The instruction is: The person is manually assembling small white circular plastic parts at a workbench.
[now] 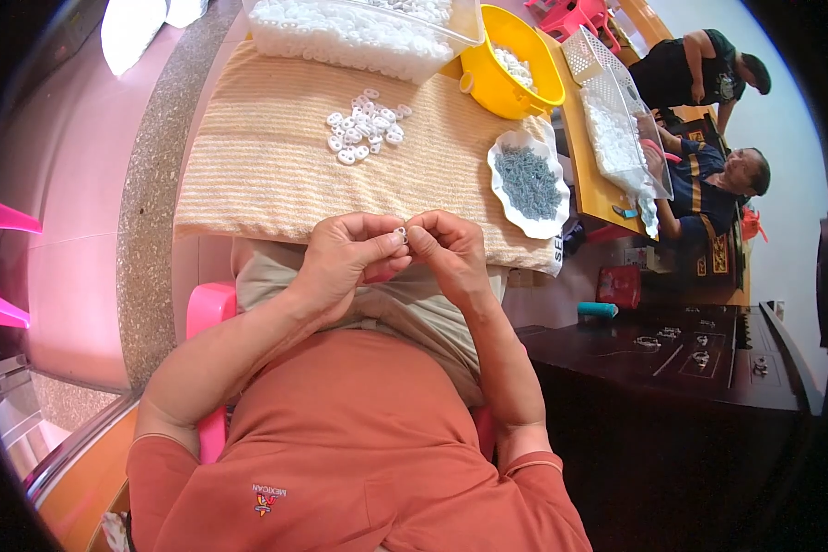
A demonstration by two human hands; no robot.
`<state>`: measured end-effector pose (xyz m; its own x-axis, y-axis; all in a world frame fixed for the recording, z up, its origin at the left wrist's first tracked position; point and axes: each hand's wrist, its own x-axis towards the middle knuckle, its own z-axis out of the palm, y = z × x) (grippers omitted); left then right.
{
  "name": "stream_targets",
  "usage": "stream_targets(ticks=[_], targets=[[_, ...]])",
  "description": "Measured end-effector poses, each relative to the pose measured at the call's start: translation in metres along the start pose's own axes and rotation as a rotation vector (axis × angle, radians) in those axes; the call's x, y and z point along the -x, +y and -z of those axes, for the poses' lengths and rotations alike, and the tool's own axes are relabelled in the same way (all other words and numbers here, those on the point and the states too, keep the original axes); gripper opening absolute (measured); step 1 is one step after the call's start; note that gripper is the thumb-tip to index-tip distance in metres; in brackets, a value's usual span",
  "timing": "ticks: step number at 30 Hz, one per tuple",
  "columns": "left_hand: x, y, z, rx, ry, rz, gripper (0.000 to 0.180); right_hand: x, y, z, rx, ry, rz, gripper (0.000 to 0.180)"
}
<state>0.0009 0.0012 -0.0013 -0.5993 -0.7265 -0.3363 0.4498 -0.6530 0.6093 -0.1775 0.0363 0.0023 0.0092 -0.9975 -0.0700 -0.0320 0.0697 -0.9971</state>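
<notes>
Close to the table's near edge, my left hand (345, 258) pinches a small white plastic piece (401, 235) with holes in it. My right hand (451, 250) meets it there, thumb and forefinger closed at the same piece. Whether the right fingertips also hold a tiny part is hidden. Beyond my hands, a loose pile of white oval plastic pieces with holes (368, 127) lies on a striped beige towel (257, 175). To the right sits a white scalloped dish (498, 177) full of small grey-blue parts (529, 184), too small to name.
A clear bin (460, 41) of white pieces stands at the far edge, beside a yellow tub (474, 69) with more. At right, two people stand or sit by another table (575, 138) with a clear bin (616, 138). Pink stools (0, 267) and a dark cabinet (635, 368) flank me.
</notes>
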Motion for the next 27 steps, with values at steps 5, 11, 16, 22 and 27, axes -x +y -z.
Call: stream_targets(ticks=[5,11,16,22,27], targets=[[-0.002,-0.001,0.002,-0.016,-0.005,-0.023,0.016,-0.001,0.0,-0.002,0.001,0.019,0.009,0.012],[-0.002,0.002,-0.001,-0.034,0.012,-0.014,0.018,-0.002,0.0,0.004,-0.144,-0.038,-0.043,0.018],[-0.001,0.005,0.002,-0.024,0.011,-0.013,0.018,-0.003,-0.002,0.006,-0.182,-0.088,-0.09,0.022],[-0.002,0.003,0.001,-0.03,0.012,-0.006,0.018,-0.001,-0.001,0.008,-0.249,-0.099,-0.102,0.024],[-0.004,0.003,0.002,-0.015,0.004,-0.01,0.017,-0.002,-0.003,0.005,-0.223,-0.053,-0.078,0.022]])
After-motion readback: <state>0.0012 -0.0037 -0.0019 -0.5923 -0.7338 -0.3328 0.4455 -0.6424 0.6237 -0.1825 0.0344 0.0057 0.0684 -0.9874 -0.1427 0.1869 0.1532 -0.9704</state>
